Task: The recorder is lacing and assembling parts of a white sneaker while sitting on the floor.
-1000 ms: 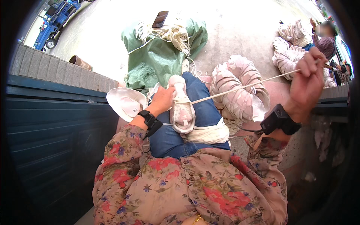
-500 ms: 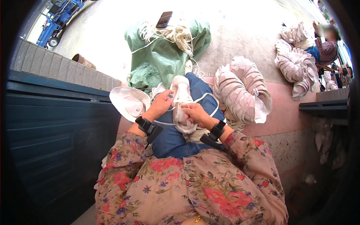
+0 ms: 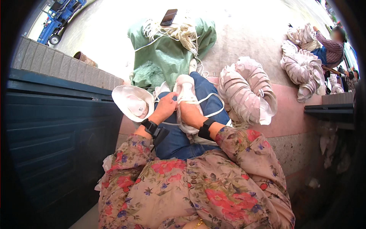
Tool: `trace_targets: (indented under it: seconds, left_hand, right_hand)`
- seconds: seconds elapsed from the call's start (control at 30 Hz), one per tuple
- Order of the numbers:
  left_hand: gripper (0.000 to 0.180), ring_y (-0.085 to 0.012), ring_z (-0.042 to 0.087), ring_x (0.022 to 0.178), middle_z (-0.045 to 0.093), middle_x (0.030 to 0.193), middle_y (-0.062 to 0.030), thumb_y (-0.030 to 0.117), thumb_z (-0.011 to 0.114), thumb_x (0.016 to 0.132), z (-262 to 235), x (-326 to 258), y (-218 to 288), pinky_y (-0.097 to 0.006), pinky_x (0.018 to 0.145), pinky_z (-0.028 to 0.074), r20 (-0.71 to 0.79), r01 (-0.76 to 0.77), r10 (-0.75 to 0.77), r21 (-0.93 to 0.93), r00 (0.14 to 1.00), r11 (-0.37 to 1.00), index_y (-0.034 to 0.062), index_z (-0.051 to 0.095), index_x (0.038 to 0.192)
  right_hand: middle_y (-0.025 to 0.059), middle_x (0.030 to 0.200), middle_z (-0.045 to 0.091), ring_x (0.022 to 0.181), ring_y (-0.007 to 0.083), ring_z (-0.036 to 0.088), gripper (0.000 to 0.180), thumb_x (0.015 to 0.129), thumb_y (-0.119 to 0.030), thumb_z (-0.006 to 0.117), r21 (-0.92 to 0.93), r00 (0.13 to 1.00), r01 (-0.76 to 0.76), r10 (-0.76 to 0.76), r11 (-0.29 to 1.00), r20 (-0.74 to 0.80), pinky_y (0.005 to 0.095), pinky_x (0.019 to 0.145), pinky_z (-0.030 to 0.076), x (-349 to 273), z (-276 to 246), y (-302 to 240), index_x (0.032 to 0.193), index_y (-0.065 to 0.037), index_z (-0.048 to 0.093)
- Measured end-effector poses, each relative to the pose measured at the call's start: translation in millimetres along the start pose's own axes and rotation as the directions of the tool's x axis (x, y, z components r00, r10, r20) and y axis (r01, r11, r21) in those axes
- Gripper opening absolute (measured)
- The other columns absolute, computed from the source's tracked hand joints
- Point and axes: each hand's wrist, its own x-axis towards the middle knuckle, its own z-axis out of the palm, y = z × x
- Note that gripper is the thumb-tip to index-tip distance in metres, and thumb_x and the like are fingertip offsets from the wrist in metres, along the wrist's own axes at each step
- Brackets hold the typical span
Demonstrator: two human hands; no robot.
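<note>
A white shoe (image 3: 185,86) lies lengthwise on my lap, toe pointing away, with a flat white shoelace (image 3: 214,111) threaded across its front and looping out over my right thigh. My left hand (image 3: 166,106) is at the shoe's left side, its fingers curled closed against the edge near the lacing. Over the shoe's opening lies my right hand (image 3: 190,113); its fingertips dip out of sight at the opening, so their grip is hidden. A black band is on each wrist.
Left of my lap sits a white shoe piece (image 3: 132,103). Stacked pale shoe pieces (image 3: 244,91) curve in a ring at right. Ahead, a green sack (image 3: 164,57) bears a bundle of laces (image 3: 183,36) and a phone (image 3: 169,17). Another person (image 3: 329,47) sits far right.
My right hand has moved forward and left, from pinching near the lace to reaching over the shoe's opening. My left hand has shifted slightly right, against the shoe.
</note>
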Motion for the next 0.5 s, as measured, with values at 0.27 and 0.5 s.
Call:
trace_targets:
  seconds: [0.27,0.5]
  left_hand:
    - [0.031,-0.0096,0.051,0.063,0.055,0.068,-0.0038,0.008,0.049,0.080,-13,0,3,-0.023,0.059,0.040,-0.038,0.079,-0.095,-0.301,0.995,0.950,-0.0007,0.049,0.110]
    - [0.032,-0.0100,0.051,0.070,0.055,0.073,-0.0040,0.006,0.048,0.078,-5,11,13,-0.021,0.066,0.039,0.060,0.174,-0.163,-0.343,0.985,0.923,-0.0014,0.050,0.109]
  right_hand:
    - [0.0022,0.066,0.053,0.056,0.0132,0.050,0.013,0.083,-0.018,0.049,0.670,0.870,-0.449,0.118,0.591,0.478,0.0259,0.049,0.040,-24,-80,10,0.082,-0.007,0.056]
    - [-0.0059,0.050,0.022,0.040,0.0045,0.017,0.021,0.091,-0.013,0.032,0.817,0.874,0.484,0.213,-0.312,-0.436,0.0223,0.042,0.017,-133,-279,38,0.070,-0.010,0.036]
